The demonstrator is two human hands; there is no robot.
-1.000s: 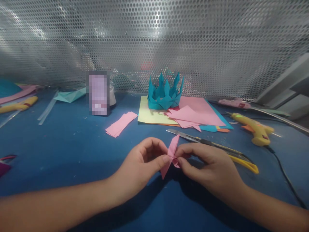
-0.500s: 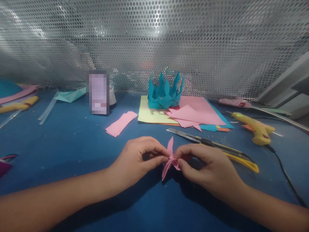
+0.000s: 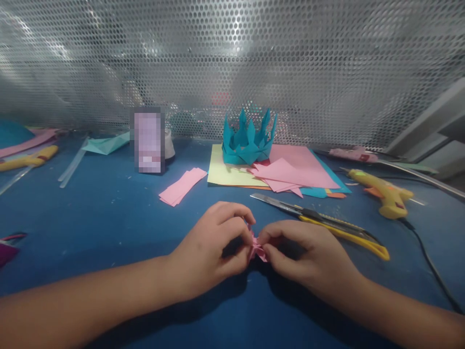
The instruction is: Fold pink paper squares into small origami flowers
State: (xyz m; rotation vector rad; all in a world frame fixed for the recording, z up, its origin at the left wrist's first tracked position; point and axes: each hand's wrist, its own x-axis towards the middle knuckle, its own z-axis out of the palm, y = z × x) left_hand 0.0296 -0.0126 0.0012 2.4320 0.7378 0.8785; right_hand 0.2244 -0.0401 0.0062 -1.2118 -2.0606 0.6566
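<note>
Both hands [image 3: 254, 247] pinch a mostly hidden pink paper fold [image 3: 257, 248].

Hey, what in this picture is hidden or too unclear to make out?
Head view only:
1. pink folded paper: mostly covered by the fingers of the left hand and right hand, so its shape is unclear.
2. upright box: its face is pixelated.
3. purple piece: cut off by the left edge.
4. red shape: blurred behind the mesh screen.
</note>
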